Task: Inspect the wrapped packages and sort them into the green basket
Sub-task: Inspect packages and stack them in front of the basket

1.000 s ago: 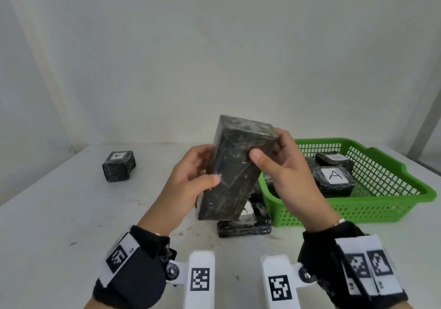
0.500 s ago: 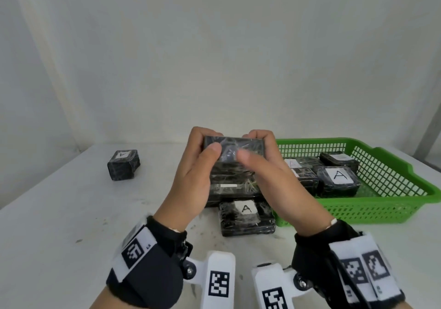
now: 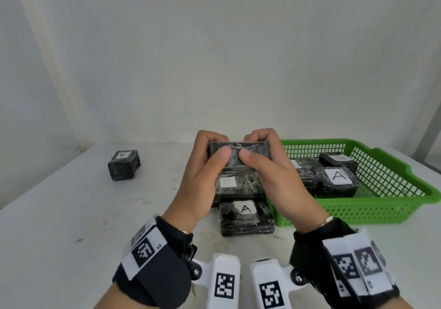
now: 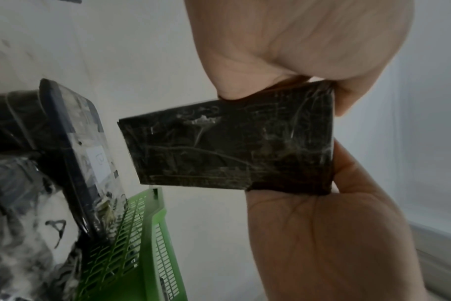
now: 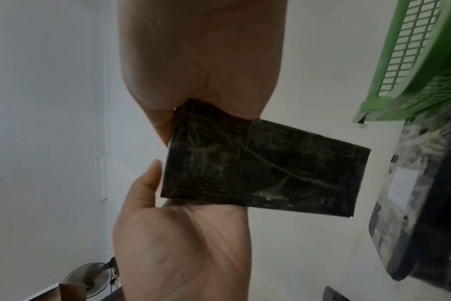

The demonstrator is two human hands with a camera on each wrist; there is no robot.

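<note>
Both hands hold one black wrapped package [image 3: 238, 152] in the air above the table, its long side level. My left hand [image 3: 210, 163] grips its left end between thumb and fingers; my right hand [image 3: 260, 163] grips the right end the same way. No label shows on the held package [image 4: 229, 150] [image 5: 265, 171]. Below it lie a package marked B [image 3: 238, 183] and one marked A [image 3: 245, 217]. The green basket [image 3: 381, 203] stands to the right with several packages inside, one marked A [image 3: 337, 181].
A small black package marked A [image 3: 124, 165] sits alone at the far left of the white table [image 3: 71, 213]. A white wall rises behind the table. The basket's left wall touches the two packages lying on the table.
The held package has turned from standing on end to lying level, and both hands moved up and away with it. The B package below has come into view.
</note>
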